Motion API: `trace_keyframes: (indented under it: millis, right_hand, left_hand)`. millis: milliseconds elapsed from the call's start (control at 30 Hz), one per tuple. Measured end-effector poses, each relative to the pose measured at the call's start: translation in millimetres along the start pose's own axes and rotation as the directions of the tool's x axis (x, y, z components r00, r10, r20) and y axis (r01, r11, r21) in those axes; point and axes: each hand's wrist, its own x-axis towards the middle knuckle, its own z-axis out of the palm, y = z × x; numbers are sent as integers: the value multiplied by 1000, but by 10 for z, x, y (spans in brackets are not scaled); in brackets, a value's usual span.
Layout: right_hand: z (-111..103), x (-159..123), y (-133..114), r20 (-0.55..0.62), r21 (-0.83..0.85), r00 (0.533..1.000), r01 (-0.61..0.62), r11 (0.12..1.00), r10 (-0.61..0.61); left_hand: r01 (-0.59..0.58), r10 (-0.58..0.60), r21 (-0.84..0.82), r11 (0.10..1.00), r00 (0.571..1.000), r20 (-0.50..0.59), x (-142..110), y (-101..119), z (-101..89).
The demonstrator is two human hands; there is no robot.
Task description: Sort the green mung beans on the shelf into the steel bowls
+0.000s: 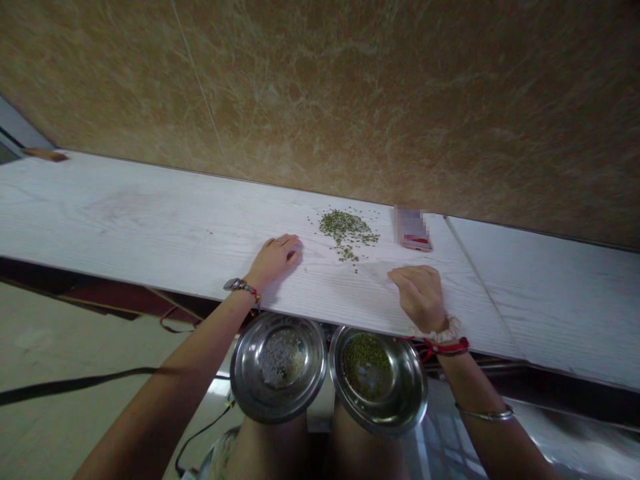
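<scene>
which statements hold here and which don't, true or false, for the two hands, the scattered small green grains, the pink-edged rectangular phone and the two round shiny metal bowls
1. The scattered small green grains lie on the white wood-grain tabletop. True.
2. The phone lies left of the scattered grains. False: the pink-edged rectangular phone lies to their right.
3. The round metal bowl with green grains is right of the round metal bowl with whitish contents. True.
4. The right hand is gripping the phone. False: the right hand is apart from it.
5. The left hand is left of the scattered grains. True.
</scene>
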Motion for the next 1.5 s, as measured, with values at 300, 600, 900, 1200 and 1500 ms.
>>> trace_keyframes:
  millis: [300,600,900,1200,1500]
  right_hand:
    - [23,21,-22,29,29,999,28,999,-28]
    - [16,-23,-5,-56,-20,996,-66,998,65]
    - [-33,-111,35,-1,-82,993,-122,989,122]
    - [-95,-131,71,53,-117,997,-54,992,61]
    - [-119,-164,68,12,-151,998,-66,986,69]
  left_hand:
    - [9,-9,-11,1000,1000,-9,2,-2,9]
    - [-9,9,-9,1000,1000,-24,-4,-14,8]
    - [-5,5,-12,1000,1000,-15,-9,-14,3]
    - [12,-12,-14,1000,1000,-6,-21,0,-21]
    - [7,-7,-23,1000,1000,-11,-19,-15,-5]
